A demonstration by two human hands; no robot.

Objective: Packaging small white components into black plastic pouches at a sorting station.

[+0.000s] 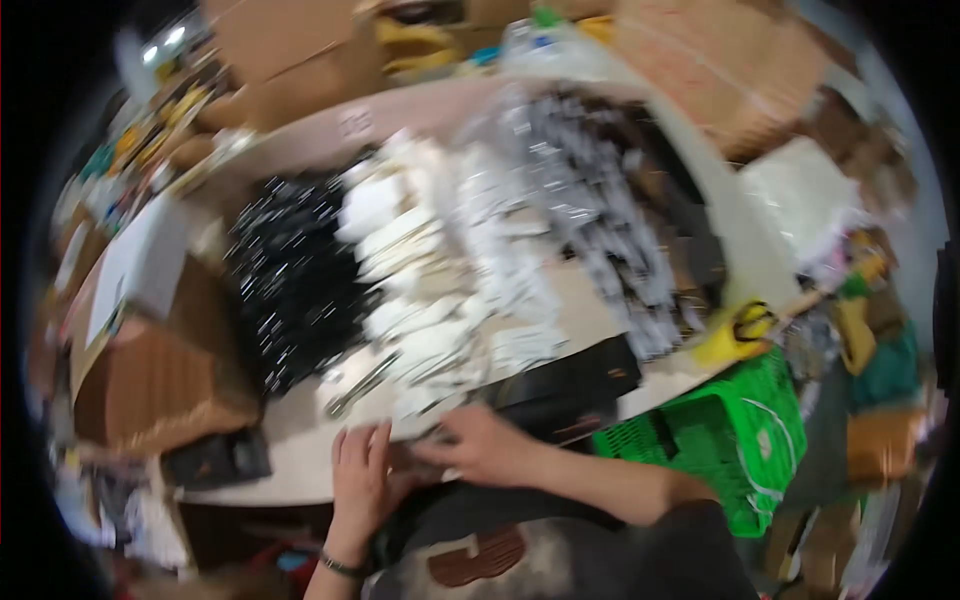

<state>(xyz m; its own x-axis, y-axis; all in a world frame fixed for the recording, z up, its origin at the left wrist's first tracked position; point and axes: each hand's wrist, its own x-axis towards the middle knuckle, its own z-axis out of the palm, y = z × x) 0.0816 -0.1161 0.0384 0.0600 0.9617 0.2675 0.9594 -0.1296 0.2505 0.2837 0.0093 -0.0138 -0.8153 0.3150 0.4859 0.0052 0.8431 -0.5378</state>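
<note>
Hands meet at the near edge of a pale table (300, 470), both over a small clear packet (425, 440) that is too blurred to make out well. The right hand (485, 445) lies curled over the packet with its fingers bent toward the left; whether it actually pinches the packet cannot be told through the motion blur. The left hand (358, 475) rests flat beside it, fingers stretched away from the person and touching the table just left of the packet; its grip cannot be told either. A dark band (340, 567) circles the left wrist.

Just beyond the hands, a heap of white bagged pieces (420, 270) runs toward the far side of the table. To its left lies a pile of black bagged pieces (295, 280), and to its right a grey and clear pile (590, 190). A black flat tray (575, 385) sits right of the hands. Farther right, off the table edge, stands a green plastic crate (730, 440), with a yellow object (740, 330) above it. A brown cardboard box (150, 385) sits at the left, and more cartons (720, 60) stand at the far side.
</note>
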